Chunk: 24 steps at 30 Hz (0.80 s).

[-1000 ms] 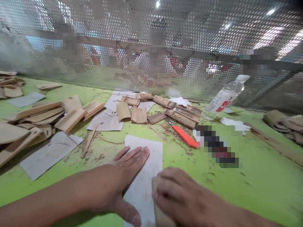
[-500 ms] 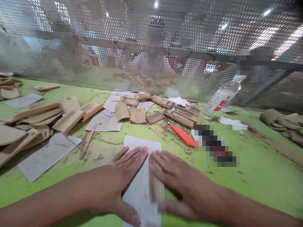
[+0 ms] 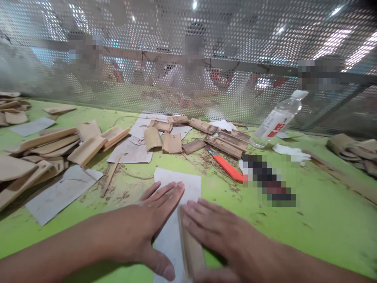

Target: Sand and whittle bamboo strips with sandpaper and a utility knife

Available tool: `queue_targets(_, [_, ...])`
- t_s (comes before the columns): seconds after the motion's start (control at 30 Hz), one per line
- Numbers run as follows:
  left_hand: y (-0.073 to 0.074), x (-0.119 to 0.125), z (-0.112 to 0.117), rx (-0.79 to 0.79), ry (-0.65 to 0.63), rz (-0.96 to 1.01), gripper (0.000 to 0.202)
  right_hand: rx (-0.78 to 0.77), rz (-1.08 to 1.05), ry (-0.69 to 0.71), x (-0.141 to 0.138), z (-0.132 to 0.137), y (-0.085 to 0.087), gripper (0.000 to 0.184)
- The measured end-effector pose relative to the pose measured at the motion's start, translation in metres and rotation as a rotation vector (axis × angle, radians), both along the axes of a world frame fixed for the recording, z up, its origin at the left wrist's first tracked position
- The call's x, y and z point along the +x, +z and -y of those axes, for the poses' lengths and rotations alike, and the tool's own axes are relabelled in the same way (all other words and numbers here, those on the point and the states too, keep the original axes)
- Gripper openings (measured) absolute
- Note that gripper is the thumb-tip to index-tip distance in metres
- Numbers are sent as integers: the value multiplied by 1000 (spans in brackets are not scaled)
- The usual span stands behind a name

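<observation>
A pale grey-white sheet of paper lies lengthwise in front of me on the green table. My left hand is spread flat on its left part, fingers stretched out and thumb apart. On the right part of the sheet is a split bamboo piece, its long edge against the paper. My right hand grips this piece, fingers over its far end and thumb towards its near end, partly out of frame. What the underside of the sheet looks like is hidden.
Bamboo pieces are heaped on the left, with more in the middle and at the far right. An orange-handled cutter lies beyond my right hand, near a tilted water bottle. A perforated metal screen stands behind the table.
My right hand and the bamboo piece have slid nearer to me along the paper, with the piece slightly further left. My left hand has stayed in place.
</observation>
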State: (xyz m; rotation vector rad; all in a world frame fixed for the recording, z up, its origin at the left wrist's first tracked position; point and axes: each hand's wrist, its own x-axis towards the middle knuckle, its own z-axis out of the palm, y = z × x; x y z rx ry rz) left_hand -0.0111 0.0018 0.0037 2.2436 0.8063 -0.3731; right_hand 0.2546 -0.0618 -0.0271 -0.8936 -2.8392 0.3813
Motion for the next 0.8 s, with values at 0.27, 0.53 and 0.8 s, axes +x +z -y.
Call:
queue_targets(0.27, [-11,-8,-4,71,-54,64,129,-107,-64,-339,7,-34,0,94])
queue_targets(0.53, [12,1,25,326,-23,-32,116,-34,-383,-519,19,-42,-16,94])
queue_targets(0.8, [-41,-26,116,825,-64,247,81,-50,-580,-547,24,-46,-23,84])
